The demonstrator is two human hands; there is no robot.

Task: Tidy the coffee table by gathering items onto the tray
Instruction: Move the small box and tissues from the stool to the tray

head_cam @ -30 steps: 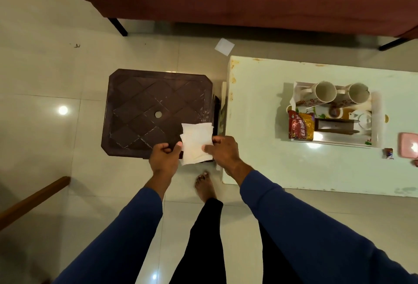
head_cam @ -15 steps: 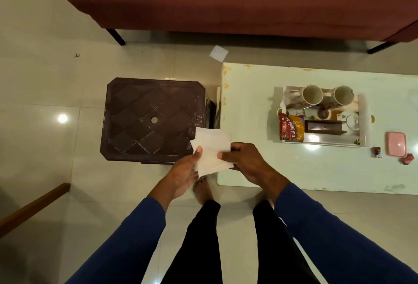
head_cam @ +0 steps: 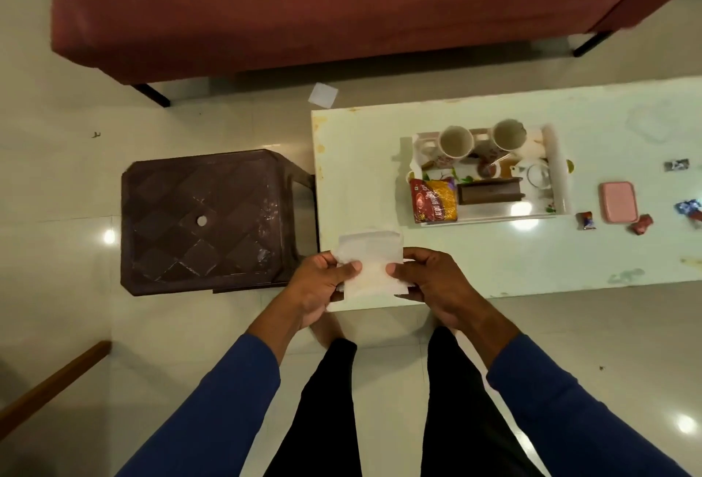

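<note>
Tray [head_cam: 555, 172], upper right of frame, already loaded: two mugs [head_cam: 456, 142], snack packet [head_cam: 435, 200], wooden holder. Left out on table [head_cam: 364, 172]: pink box [head_cam: 618, 201], several wrappers, far right. Left hand [head_cam: 317, 286] and right hand [head_cam: 437, 282] pinch tissues [head_cam: 370, 267], frame centre, thumbs on top. Tissues white, thin, possibly several sheets.

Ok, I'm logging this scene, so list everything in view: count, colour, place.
sofa: 1, maroon, top
stool: 1, dark brown, left of table
coffee table: 1, pale green, right
tray: 1, white, on table
mugs: 2, white, in tray
snack packet: 1, red-yellow, in tray
brown holder: 1, in tray
pink box: 1, right of tray
wrapped candies: several, beside box
floor paper: 1, white
tissues: white, held
left hand, right hand: pinching tissues
</note>
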